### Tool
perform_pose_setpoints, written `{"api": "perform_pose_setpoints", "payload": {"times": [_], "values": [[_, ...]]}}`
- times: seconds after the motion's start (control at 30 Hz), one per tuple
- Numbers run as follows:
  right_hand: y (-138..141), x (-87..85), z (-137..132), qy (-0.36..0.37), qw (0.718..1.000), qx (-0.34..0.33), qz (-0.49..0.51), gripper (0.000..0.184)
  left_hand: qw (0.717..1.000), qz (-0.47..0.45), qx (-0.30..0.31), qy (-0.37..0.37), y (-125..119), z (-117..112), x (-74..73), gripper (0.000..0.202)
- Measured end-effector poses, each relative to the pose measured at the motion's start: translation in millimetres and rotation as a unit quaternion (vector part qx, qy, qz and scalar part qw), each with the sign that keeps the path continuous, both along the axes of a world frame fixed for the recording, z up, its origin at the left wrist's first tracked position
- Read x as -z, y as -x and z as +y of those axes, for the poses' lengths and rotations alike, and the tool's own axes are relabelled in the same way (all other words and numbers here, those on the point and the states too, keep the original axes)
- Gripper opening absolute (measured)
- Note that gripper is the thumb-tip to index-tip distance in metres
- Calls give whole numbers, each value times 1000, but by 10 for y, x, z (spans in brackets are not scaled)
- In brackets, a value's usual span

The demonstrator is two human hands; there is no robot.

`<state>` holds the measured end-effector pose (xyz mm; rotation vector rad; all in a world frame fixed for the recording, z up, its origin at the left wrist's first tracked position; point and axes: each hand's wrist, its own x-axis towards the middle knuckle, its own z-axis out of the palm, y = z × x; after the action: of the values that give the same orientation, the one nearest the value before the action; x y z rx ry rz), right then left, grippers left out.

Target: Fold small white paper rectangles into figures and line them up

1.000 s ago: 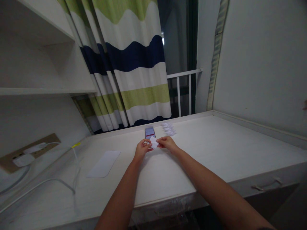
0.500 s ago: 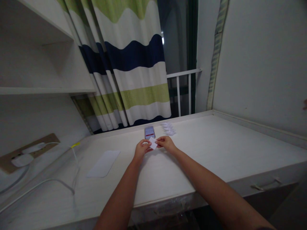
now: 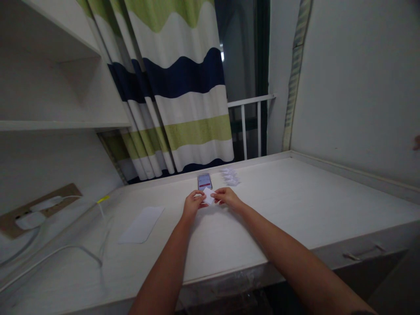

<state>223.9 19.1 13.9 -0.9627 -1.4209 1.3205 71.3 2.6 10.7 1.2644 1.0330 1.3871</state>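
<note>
A small folded piece of white paper, roughly square and turned on its corner, is held between my two hands above the desk. My left hand pinches its left side with thumb and fingers. From the other side, my right hand grips the right corner the same way. Just behind the paper lies a phone with its screen lit. Several folded white paper pieces stand in a row to the right of the phone, near the desk's back edge.
A flat white sheet lies on the white desk at the left. White cables run from a plug at the left wall. A shelf juts out at upper left; a striped curtain hangs behind.
Both hands stay almost in place, still gripping the folded paper. The paper's tilt looks very slightly different.
</note>
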Motion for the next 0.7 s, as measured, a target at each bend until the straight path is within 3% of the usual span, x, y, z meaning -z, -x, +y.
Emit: {"api": "perform_pose_setpoints", "payload": {"times": [0.2,0.57,0.7], "values": [[-1,23,-9,29,999,-29,30,17,1000,15,12,-3,-9,-34,-21,31],[47,114,97,-51,999,-16,7,16,999,21,-4,31,-60,-35,10,33],[48,130,124,-42,999,-25,21,18,1000,16,6,16,-51,-17,17,37]]}}
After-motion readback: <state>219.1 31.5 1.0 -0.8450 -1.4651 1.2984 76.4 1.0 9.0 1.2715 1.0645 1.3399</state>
